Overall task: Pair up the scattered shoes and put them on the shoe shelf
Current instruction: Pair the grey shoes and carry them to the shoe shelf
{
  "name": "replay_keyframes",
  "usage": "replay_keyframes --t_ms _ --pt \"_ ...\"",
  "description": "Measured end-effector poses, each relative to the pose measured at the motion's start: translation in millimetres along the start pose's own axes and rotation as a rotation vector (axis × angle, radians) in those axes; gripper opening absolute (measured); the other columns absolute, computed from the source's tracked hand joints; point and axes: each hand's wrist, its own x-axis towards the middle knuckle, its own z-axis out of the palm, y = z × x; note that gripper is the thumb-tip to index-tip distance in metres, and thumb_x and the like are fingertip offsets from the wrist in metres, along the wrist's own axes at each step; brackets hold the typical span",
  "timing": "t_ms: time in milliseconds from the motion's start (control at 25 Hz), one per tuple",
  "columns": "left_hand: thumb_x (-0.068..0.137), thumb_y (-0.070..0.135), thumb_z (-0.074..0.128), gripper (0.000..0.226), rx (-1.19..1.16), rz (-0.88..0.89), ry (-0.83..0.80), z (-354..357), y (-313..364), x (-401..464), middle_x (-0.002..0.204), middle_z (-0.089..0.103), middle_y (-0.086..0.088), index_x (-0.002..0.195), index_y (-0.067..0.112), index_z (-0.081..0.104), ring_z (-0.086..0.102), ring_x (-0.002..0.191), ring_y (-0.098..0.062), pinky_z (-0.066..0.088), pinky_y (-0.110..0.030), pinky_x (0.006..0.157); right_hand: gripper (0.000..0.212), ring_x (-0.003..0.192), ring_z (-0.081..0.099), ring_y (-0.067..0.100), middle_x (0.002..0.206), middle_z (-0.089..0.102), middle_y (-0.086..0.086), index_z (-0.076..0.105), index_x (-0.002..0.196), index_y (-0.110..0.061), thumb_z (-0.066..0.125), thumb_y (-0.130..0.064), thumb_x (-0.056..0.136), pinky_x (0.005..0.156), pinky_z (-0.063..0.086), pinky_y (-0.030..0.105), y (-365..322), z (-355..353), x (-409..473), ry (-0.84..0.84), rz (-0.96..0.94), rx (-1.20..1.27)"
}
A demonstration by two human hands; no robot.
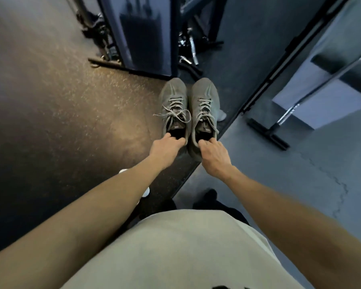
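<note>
Fingertips of the left hand (167, 147) are hidden inside the collar of the left sneaker (174, 105). Fingertips of the right hand (214, 155) are hidden inside the collar of the right sneaker (204, 109); its heel is covered by that hand. A white object (221, 116) is mostly occluded behind the right sneaker. A white item (146, 191) is mostly concealed beneath the left forearm. Gym equipment (146, 32) is cut off by the top edge.

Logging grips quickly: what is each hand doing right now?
Left hand: closed on the heel collar of the left grey shoe.
Right hand: closed on the heel collar of the right grey shoe.
</note>
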Motion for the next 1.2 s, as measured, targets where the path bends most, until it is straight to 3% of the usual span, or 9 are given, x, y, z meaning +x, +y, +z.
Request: replay_keyframes --t_ms 240,400,560,720,840,1000,1200 --pt "0.093 0.005 0.048 0.031 0.154 0.255 0.045 -29.6 100.5 29.2 0.112 0.059 -0.005 0.120 0.020 0.044 0.046 0.115 -0.026 0.038 -0.038 0.063 0.015 0.102 0.048 0.030 0.107 0.059 0.009 0.049 0.096 -0.013 0.051 -0.003 0.084 0.083 0.038 0.038 74.9 -22.4 -71.1 0.132 0.239 0.065" --pt "0.093 0.006 0.048 0.032 0.236 0.391 0.030 -34.5 203.2 49.1 0.115 0.057 -0.005 0.122 0.020 0.045 0.048 0.115 -0.027 0.040 -0.040 0.067 0.019 0.102 0.048 0.030 0.108 0.057 0.010 0.049 0.097 -0.012 0.055 -0.002 0.082 0.081 0.036 0.035 147.8 -33.5 -137.1 0.188 0.384 0.088" --pt "0.092 0.008 0.051 0.028 0.288 0.516 0.010 -21.1 336.8 65.4 0.109 0.057 -0.007 0.118 0.019 0.046 0.052 0.107 -0.027 0.042 -0.038 0.064 0.018 0.102 0.047 0.031 0.107 0.057 0.011 0.049 0.097 -0.010 0.053 0.000 0.083 0.074 0.028 0.030 244.2 -39.8 -223.3 0.221 0.533 0.123" --pt "0.091 0.010 0.052 0.024 0.292 0.633 0.003 1.3 463.7 75.1 0.105 0.057 -0.007 0.114 0.018 0.048 0.055 0.100 -0.027 0.039 -0.036 0.061 0.017 0.104 0.048 0.030 0.108 0.058 0.010 0.052 0.100 -0.010 0.055 -0.003 0.086 0.077 0.034 0.033 332.2 -44.9 -310.2 0.248 0.657 0.127" --pt "0.093 0.015 0.052 0.021 0.306 0.729 -0.003 13.5 546.4 88.8 0.106 0.057 -0.006 0.113 0.019 0.049 0.055 0.101 -0.026 0.040 -0.037 0.062 0.013 0.104 0.049 0.030 0.108 0.058 0.009 0.051 0.099 -0.011 0.057 -0.007 0.088 0.075 0.030 0.031 389.8 -47.2 -361.9 0.266 0.752 0.140" --pt "0.093 0.017 0.053 0.019 0.356 0.839 -0.038 17.9 646.5 125.0 0.108 0.059 -0.006 0.112 0.019 0.050 0.055 0.102 -0.026 0.041 -0.036 0.062 0.009 0.103 0.048 0.030 0.106 0.058 0.009 0.051 0.097 -0.011 0.056 -0.008 0.090 0.073 0.028 0.031 470.5 -49.2 -400.7 0.288 0.856 0.158" --pt "0.094 0.018 0.052 0.021 0.394 0.905 -0.065 13.5 757.7 204.0 0.107 0.060 -0.008 0.115 0.020 0.051 0.059 0.099 -0.028 0.042 -0.036 0.064 0.010 0.105 0.049 0.031 0.109 0.060 0.011 0.053 0.100 -0.008 0.053 -0.008 0.090 0.080 0.037 0.036 592.2 -66.3 -408.9 0.289 0.928 0.182"
